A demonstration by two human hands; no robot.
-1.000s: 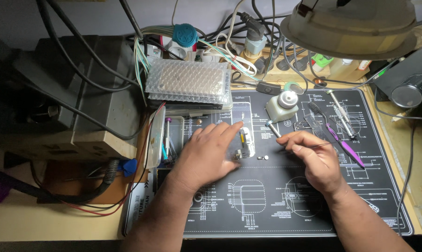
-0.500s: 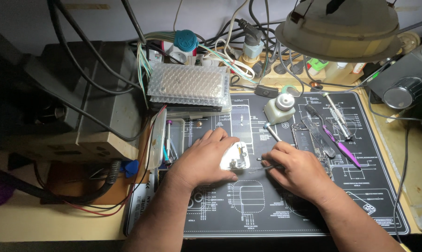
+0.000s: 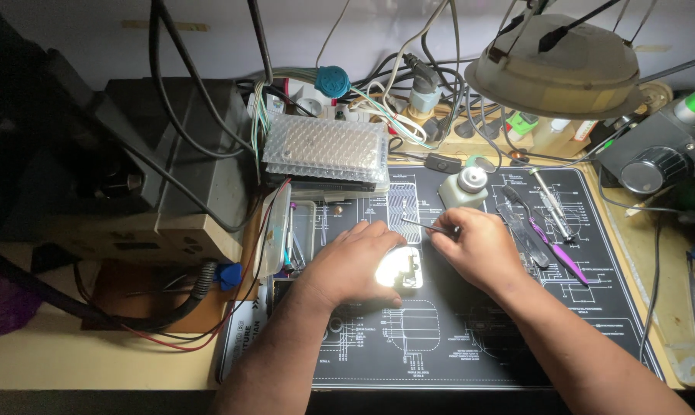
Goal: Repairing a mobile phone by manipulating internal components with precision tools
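Small flat rectangular device (image 3: 400,269), glaring white under the lamp, lies on the black work mat printed with white diagrams (image 3: 470,338), near the mat's middle, between the two hands. Left hand (image 3: 355,261) lies flat over the device's left edge, fingers spread and pressing it down rather than closed around it. Right hand (image 3: 474,246) pinches a pair of thin metal tweezers (image 3: 428,226), whose tips point left, above the device's upper edge; whether the tips touch anything cannot be told. Judgement: the device looks light, thin and stiff, with a smooth reflective face likely to slide on the mat, and probably fragile; best steadied by its long edges with flat fingers, not by the face. Tweezers are springy and fine, best held mid-shaft. Beside the right hand: a small white round-topped dispenser bottle (image 3: 465,187) and a purple-handled tool (image 3: 556,250).
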